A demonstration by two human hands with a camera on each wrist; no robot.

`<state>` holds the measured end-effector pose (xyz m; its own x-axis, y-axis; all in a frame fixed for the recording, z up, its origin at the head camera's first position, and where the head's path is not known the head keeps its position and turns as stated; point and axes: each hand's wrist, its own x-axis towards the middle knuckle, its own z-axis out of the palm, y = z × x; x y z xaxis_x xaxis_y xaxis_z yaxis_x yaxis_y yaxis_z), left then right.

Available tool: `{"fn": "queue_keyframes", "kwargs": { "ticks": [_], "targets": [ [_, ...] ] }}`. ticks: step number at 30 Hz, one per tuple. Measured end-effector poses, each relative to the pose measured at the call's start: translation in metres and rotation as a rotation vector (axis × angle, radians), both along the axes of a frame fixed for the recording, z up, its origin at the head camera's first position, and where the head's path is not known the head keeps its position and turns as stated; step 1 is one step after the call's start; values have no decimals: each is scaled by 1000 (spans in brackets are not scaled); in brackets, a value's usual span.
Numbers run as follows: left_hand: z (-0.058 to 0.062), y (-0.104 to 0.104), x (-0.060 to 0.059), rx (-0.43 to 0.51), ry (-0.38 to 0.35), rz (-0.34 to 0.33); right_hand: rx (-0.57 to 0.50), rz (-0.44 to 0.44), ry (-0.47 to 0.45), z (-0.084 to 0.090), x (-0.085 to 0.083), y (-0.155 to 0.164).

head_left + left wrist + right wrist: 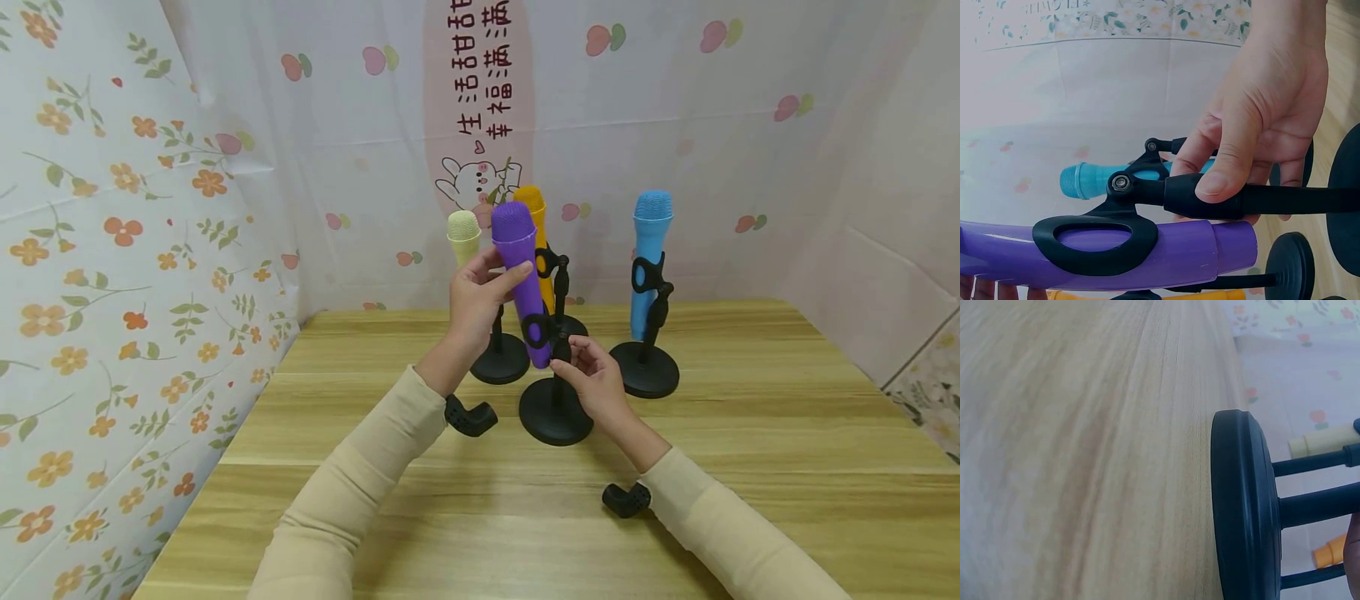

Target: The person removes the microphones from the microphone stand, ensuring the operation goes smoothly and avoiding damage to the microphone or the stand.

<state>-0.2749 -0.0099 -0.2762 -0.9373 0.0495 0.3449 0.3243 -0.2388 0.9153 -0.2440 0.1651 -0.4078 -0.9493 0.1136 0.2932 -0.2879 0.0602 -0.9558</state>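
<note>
A purple microphone (519, 275) sits tilted in the ring clip of a black microphone stand (557, 411). My left hand (476, 304) grips the microphone's upper body below its head, thumb across the front. My right hand (596, 379) pinches the stand's neck just under the clip joint; in the left wrist view the right thumb lies on the thick black sleeve (1204, 199) of the pole. The stand's round base (1241, 506) fills the middle right of the right wrist view. Most of the left hand is out of the left wrist view.
Behind stand a cream microphone (464, 233), an orange microphone (531, 200) and a blue microphone (651, 229), each on a black stand. Two bent black pieces lie on the wooden table: one curved piece (471, 417) at left, another (627, 500) beside the right sleeve.
</note>
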Motion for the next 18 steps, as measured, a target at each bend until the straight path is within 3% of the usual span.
{"fn": "queue_keyframes", "kwargs": {
  "ticks": [18],
  "targets": [
    [7, -3, -2, 36, -8, 9, -23, 29, -45, 11, 6, -1]
  ]
}}
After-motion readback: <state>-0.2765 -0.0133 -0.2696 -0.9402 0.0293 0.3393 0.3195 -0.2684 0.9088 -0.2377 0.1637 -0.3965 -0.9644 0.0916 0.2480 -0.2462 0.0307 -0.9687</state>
